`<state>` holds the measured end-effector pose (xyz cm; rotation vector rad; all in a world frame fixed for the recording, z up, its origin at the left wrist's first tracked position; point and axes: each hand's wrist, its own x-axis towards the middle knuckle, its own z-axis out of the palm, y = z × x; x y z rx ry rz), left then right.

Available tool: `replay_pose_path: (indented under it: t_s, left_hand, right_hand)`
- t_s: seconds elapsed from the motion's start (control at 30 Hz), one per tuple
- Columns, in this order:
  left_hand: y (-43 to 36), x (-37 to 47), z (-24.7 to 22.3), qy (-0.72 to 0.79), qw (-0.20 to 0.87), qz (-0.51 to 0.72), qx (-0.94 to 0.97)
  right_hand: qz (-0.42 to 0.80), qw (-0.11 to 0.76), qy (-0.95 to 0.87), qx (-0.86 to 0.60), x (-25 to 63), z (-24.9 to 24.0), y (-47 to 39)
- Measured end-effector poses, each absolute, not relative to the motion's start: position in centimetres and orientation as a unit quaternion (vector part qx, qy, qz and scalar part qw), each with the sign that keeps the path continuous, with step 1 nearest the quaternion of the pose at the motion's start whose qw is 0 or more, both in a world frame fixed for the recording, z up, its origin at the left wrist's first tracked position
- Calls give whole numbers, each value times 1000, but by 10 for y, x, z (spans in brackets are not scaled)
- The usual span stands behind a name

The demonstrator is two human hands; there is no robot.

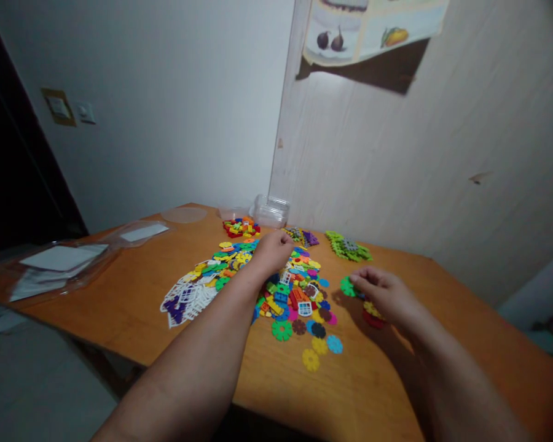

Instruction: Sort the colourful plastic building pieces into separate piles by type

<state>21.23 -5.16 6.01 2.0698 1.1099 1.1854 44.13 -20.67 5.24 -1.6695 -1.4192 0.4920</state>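
My right hand (383, 293) pinches a green notched plastic disc (348, 286) at the right of the pile. Beneath that hand show yellow and red discs (373, 315), partly covered by it; whether they lie on the table or are held, I cannot tell. My left hand (275, 250) is closed above the far part of the mixed pile of discs and bricks (299, 298). Its fingertips are turned away, so anything between them is hidden. Loose yellow discs (310, 360) and a larger green disc (282, 330) lie at the near edge of the pile.
White plastic window frames (191, 301) with purple pieces lie at left. Behind are small bricks (241, 227), a clear container (271, 210), purple pieces (309, 238) and lime-green pieces (348, 247). Clear packaging (58, 261) rests on the table's left end. Walls stand behind.
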Motion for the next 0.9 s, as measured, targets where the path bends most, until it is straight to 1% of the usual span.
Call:
replay_pose_path:
  t_s: [0.07,0.13,0.27,0.37,0.43,0.5,0.57,0.63,0.7,0.73,0.83,0.9]
  left_hand:
    - [-52,212,60,406,250,430,767]
    - [-52,212,60,404,246,427,771]
    - [-51,212,56,410,243,420,773]
    - [-47,212,53,415,240,414,774]
    - [-46,212,52,420,234,410,775]
    - [-44,212,51,423,229,407,777]
    - [-44,213,50,421,228,404,780]
    - [-44,213,49,421,230,405,779]
    - [-44,213,49,423,231,407,776]
    - [-44,213,49,423,231,408,775]
    - [-46,213,50,421,230,413,774]
    - [-46,213,51,422,229,414,773]
  right_hand:
    - [132,446,-504,-728,477,50,-205]
    - [67,431,-454,-777,509,41,-204]
    - [56,359,-415,-834,548,20,-202]
    - [47,325,-410,-851,555,15,-201]
    - [15,314,-408,-857,553,19,-201]
    - [-19,314,-412,-855,546,25,-200]
    - [-29,334,-434,-836,530,33,-200]
    - [-4,379,-474,-795,504,40,-200]
    - [72,409,-534,-737,469,44,-203]
    - [116,410,-571,-702,451,45,-205]
    - [226,380,-622,-646,401,44,-214]
    - [253,313,-679,-614,378,42,-219]
